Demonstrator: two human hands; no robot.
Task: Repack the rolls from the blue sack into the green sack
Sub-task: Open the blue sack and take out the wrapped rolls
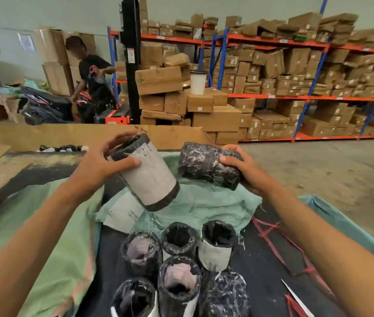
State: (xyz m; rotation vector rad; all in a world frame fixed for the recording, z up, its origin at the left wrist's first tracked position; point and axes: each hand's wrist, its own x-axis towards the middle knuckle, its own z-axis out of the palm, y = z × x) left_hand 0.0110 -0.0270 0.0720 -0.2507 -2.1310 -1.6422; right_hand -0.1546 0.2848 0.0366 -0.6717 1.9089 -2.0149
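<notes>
While both hands are loaded, we treat this as the carry-and-place step: left hand (96,165) wraps a roll with a white paper label (149,172), thumb across the label and fingers curled over its top rim, roll tilted with its lower end over the crumpled green cloth; right hand (243,168) grips one end of a black plastic-wrapped roll (206,164) lying sideways. To do it well, we judge: lower each roll end-first, stand it upright hard against the packed ones, and release only once it's seated. Film wrap looks slick, so keep the grip firm around the body, not on loose plastic. Six upright rolls (179,266) already stand in tight rows near the bottom of the view, touching each other on a dark liner; open space sits right of them, so we fill that next. Which fabric is which sack isn't fully clear: green sack (62,236) spreads on the left, more pale green cloth (204,202) is bunched under the held rolls, and a blue sack edge (332,213) runs along the right. Watch the red strapping (279,239) and a white strip (295,298) lying loose on the liner at right; don't trap them under a roll. Surface beyond is flattened cardboard (44,133). Room: warehouse, blue-and-orange racking (307,97) stuffed with cartons, a stacked carton pile with a white cup (197,82) on top, a forklift mast (132,58), another person (94,81) working at back left, concrete floor at right.
</notes>
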